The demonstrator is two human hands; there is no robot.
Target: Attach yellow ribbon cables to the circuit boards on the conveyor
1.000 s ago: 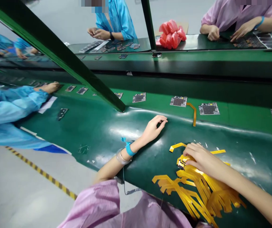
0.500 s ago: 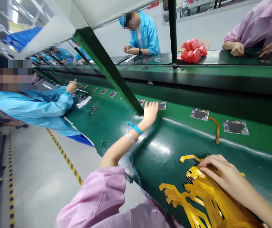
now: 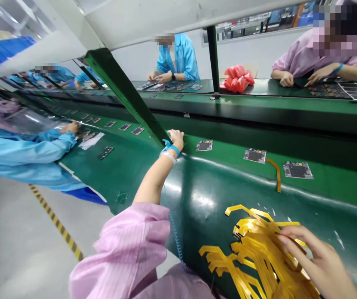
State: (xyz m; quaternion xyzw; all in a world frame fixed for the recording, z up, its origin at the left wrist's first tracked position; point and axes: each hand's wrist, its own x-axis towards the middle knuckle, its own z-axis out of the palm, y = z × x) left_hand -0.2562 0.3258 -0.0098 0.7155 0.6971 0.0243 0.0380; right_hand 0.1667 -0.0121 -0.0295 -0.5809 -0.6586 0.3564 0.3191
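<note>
My left hand [image 3: 176, 140] reaches far out to the green belt, beside the foot of a slanted green post [image 3: 128, 95]. Its fingers are bent downward and closed, and what lies under them is hidden. Just right of it is a circuit board [image 3: 203, 145]. My right hand [image 3: 317, 253] pinches one thin flex cable [image 3: 293, 245], whose darker side shows, over a pile of yellow-orange flex cables [image 3: 259, 257]. Another board [image 3: 255, 155] lies on the belt with an orange flex cable [image 3: 278, 174] running from its right side.
At the right on the belt lies a further circuit board [image 3: 298, 170]. Several boards line the belt leftward. A co-worker in blue [image 3: 25, 145] sits at left, near a dark board [image 3: 106, 153]. Across the line are two co-workers and a red plastic bundle [image 3: 237, 79]. A coiled blue cord [image 3: 176, 236] hangs by my sleeve.
My left hand has moved left, off the board now right of it, toward the post's foot. My right hand has lifted a flex cable from the pile. The view has shifted slightly.
</note>
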